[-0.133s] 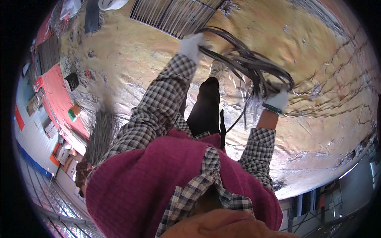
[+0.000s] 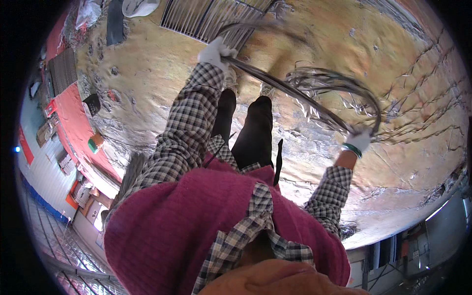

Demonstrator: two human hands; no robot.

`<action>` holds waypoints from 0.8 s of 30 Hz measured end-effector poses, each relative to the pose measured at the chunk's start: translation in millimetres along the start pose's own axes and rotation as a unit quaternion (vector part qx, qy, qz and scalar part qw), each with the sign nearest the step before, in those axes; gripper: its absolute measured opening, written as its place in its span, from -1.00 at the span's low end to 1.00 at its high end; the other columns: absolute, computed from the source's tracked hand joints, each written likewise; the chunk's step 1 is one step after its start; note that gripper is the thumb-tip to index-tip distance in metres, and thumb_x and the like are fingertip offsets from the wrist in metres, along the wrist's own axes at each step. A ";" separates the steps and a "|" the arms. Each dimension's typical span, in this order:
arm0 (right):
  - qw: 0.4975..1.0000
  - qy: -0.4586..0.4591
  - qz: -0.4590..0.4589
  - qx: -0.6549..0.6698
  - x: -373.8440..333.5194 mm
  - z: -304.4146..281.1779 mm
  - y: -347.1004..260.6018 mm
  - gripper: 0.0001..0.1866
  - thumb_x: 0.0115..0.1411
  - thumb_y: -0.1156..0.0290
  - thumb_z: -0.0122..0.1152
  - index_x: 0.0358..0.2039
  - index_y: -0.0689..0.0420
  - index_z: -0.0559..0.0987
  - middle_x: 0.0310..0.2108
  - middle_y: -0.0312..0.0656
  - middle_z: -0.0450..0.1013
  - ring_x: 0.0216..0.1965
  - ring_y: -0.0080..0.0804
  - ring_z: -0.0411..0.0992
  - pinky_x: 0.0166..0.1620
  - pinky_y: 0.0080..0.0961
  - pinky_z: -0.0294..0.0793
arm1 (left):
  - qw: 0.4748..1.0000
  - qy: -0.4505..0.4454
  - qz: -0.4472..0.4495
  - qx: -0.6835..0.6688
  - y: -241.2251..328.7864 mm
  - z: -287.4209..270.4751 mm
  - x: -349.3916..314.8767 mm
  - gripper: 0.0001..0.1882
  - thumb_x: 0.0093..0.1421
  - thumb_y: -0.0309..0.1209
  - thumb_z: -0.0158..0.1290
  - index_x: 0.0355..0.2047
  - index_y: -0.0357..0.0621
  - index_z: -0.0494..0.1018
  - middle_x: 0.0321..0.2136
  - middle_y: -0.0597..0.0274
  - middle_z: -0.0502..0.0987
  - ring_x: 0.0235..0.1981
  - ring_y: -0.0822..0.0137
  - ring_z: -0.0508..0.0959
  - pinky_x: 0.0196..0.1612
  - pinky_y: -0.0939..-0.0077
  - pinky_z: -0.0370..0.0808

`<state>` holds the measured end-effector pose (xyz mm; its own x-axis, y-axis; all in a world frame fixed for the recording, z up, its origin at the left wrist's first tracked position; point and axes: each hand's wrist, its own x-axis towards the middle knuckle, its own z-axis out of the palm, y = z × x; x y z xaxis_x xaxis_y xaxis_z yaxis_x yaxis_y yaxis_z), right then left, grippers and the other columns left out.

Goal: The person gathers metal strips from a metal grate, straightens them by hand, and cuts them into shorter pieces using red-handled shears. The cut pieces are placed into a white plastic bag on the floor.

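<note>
A looped bundle of long, thin dark strips [image 2: 290,91] stretches between my two hands above the floor. My left hand [image 2: 215,53], in a white glove, is closed round one end of it, close to a metal grate. Further right, my right hand [image 2: 359,140], also white-gloved and with a green band at the wrist, grips the other end. Part of the bundle runs straight from hand to hand. Loose loops curve out beyond it, and some strips past my left hand are smeared by motion. The strips hide the fingertips of my right hand.
The slatted metal grate [image 2: 209,22] lies on the worn yellowish floor [image 2: 162,64] ahead. Twisted strands [image 2: 418,128] are spread over the floor at the right. A red sheet [image 2: 81,128] and a white round object [image 2: 140,7] lie to the left.
My hands have moved apart, the left one leftward and the right one rightward and a little nearer. The bundle between them has been drawn out straighter.
</note>
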<state>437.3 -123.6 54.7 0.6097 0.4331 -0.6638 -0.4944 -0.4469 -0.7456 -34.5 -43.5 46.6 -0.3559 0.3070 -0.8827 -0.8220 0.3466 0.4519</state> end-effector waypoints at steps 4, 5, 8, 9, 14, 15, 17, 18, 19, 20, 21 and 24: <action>0.997 0.058 -0.030 -0.045 28.2 -104.3 -13.9 -0.62 0.26 0.15 -0.06 -0.64 0.07 0.29 -0.71 -0.32 0.18 -0.68 -0.42 0.19 -0.53 -0.40 0.38 | 0.999 0.000 0.048 -0.005 21.1 -22.2 17.0 -0.68 0.28 -0.38 -0.15 -0.63 0.02 0.10 -0.78 0.50 0.04 -0.79 0.53 0.09 -0.64 0.64 0.22; 0.988 0.120 -0.033 -0.095 37.0 -117.7 -7.5 -0.64 0.26 0.17 -0.06 -0.63 0.07 0.30 -0.70 -0.32 0.18 -0.68 -0.43 0.18 -0.54 -0.40 0.36 | 0.996 -0.037 -0.030 -0.070 28.5 -24.7 19.1 -0.68 0.27 -0.37 -0.13 -0.63 0.02 0.10 -0.80 0.50 0.01 -0.82 0.54 0.04 -0.73 0.66 0.16; 0.958 0.205 -0.061 -0.193 46.5 -159.1 -12.7 -0.64 0.22 0.14 -0.03 -0.44 0.22 0.46 -0.56 -0.20 0.34 -0.56 -0.36 0.32 -0.44 -0.33 0.44 | 0.997 0.035 -0.003 -0.070 32.8 -27.0 14.8 -0.73 0.25 -0.35 -0.09 -0.60 0.00 0.17 -0.80 0.43 0.12 -0.83 0.51 0.15 -0.75 0.64 0.19; 0.948 0.229 -0.065 -0.210 45.2 -172.3 -18.5 -0.58 0.20 0.09 -0.01 -0.40 0.27 0.47 -0.52 -0.18 0.36 -0.53 -0.32 0.33 -0.42 -0.28 0.44 | 0.998 0.056 0.035 0.009 33.4 -25.7 11.0 -0.77 0.24 -0.33 -0.07 -0.56 -0.02 0.23 -0.79 0.39 0.20 -0.81 0.48 0.23 -0.74 0.60 0.23; 0.848 0.327 0.069 -0.412 16.4 -221.6 -53.2 -0.26 0.09 -0.18 -0.01 -0.09 0.37 0.39 -0.21 -0.02 0.43 -0.30 -0.09 0.43 -0.28 -0.15 0.46 | 0.988 -0.142 -0.012 0.064 0.8 -9.1 -21.0 -0.81 0.23 -0.26 -0.07 -0.48 -0.03 0.29 -0.81 0.44 0.20 -0.84 0.48 0.22 -0.78 0.53 0.14; 0.794 0.286 0.060 -0.533 10.7 -222.0 -54.2 -0.24 0.07 -0.16 0.04 -0.01 0.33 0.31 -0.11 0.01 0.37 -0.18 -0.07 0.39 -0.19 -0.16 0.43 | 0.976 -0.207 -0.037 0.060 -14.9 -3.3 -27.2 -0.80 0.23 -0.25 -0.07 -0.47 -0.03 0.30 -0.82 0.46 0.18 -0.86 0.49 0.20 -0.79 0.52 0.10; 0.622 0.201 0.044 -0.756 -1.7 -208.6 -45.3 -0.13 0.03 -0.12 0.13 0.16 0.26 0.14 0.10 0.08 0.24 0.05 -0.03 0.31 -0.02 -0.17 0.38 | 0.958 -0.252 -0.070 0.121 -45.5 6.8 -40.5 -0.77 0.24 -0.19 -0.08 -0.48 -0.01 0.29 -0.83 0.56 0.08 -0.89 0.55 0.05 -0.80 0.56 -0.06; 0.543 0.192 -0.092 -0.812 -6.6 -193.1 -40.1 -0.11 -0.02 -0.08 0.21 0.17 0.24 0.15 0.11 0.06 0.24 0.04 -0.03 0.32 0.02 -0.18 0.35 | 0.948 -0.277 -0.065 0.145 -55.9 8.0 -48.3 -0.73 0.23 -0.13 -0.06 -0.49 -0.01 0.28 -0.82 0.56 0.09 -0.88 0.56 0.06 -0.80 0.58 -0.04; 0.597 0.153 -0.106 -0.780 -5.3 -170.8 -41.3 -0.17 0.01 0.01 0.24 0.16 0.23 0.16 0.10 0.04 0.25 0.04 -0.08 0.32 0.04 -0.27 0.34 | 0.942 -0.273 -0.066 0.186 -63.4 9.4 -55.8 -0.70 0.22 -0.09 -0.05 -0.50 -0.01 0.28 -0.82 0.57 0.09 -0.88 0.57 0.06 -0.79 0.60 -0.05; 0.752 0.079 -0.145 -0.638 -6.9 -141.7 -30.8 -0.32 0.08 0.16 0.20 0.12 0.21 0.21 0.05 0.00 0.32 0.01 -0.18 0.34 0.03 -0.35 0.34 | 0.923 -0.314 -0.060 0.214 -69.8 10.4 -62.8 -0.67 0.20 -0.05 -0.04 -0.50 0.00 0.28 -0.81 0.58 0.09 -0.87 0.58 0.06 -0.79 0.61 -0.05; 0.893 -0.015 -0.118 -0.434 -8.8 -104.6 -15.8 -0.49 0.15 0.31 0.12 0.08 0.21 0.28 -0.04 -0.07 0.38 -0.04 -0.30 0.36 0.01 -0.39 0.35 | 0.914 -0.318 -0.068 0.242 -74.4 10.2 -70.4 -0.61 0.14 0.03 0.01 -0.50 -0.01 0.29 -0.80 0.57 0.11 -0.85 0.60 0.08 -0.78 0.63 -0.03; 0.904 -0.311 -0.044 -0.290 -29.1 17.1 6.8 -0.57 0.21 0.29 0.04 0.04 0.22 0.33 -0.07 -0.14 0.39 -0.11 -0.39 0.39 -0.08 -0.48 0.41 | 0.865 -0.396 -0.117 0.284 -81.8 8.3 -86.5 -0.59 0.11 0.04 0.05 -0.48 -0.04 0.32 -0.79 0.56 0.13 -0.83 0.62 0.10 -0.78 0.65 -0.02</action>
<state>405.5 -125.9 67.9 0.0741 0.7622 -0.6431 0.0575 -0.6470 -0.7603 67.3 -91.1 87.1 0.3923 0.6023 -0.6952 -0.3996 0.7924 0.4610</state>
